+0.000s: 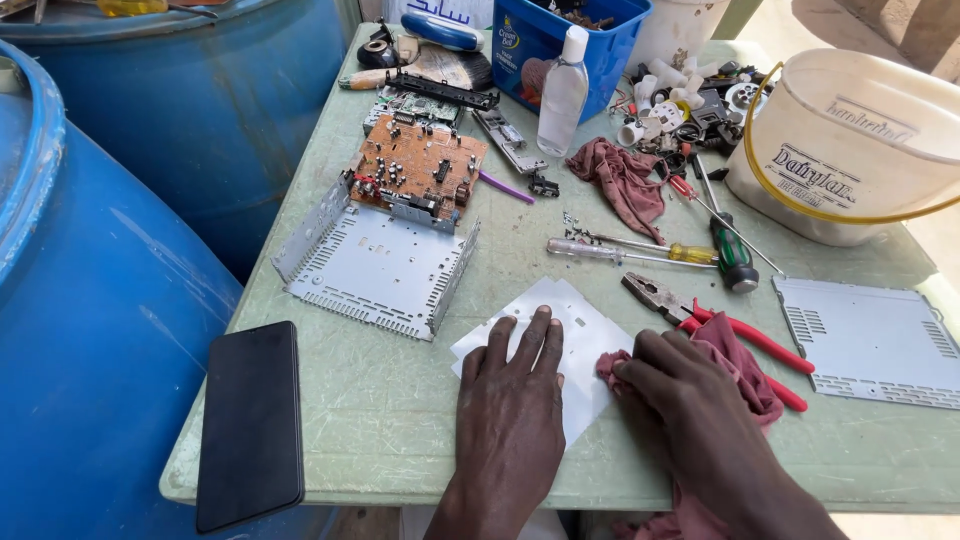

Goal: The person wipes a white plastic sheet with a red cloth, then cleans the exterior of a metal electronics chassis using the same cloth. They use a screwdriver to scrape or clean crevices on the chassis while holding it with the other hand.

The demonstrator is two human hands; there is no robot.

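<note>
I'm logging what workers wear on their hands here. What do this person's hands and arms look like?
Both are bare: no gloves, rings, watch or visible sleeves on the left hand or the right hand. Nails are short. Forearms run out of the frame's bottom edge.

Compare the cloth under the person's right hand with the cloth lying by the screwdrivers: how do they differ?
The near cloth is pressed by the right hand against the white sheet and trails off the table edge; the far cloth lies bunched and untouched, wholly on the table. Both are dull red rags.
</note>
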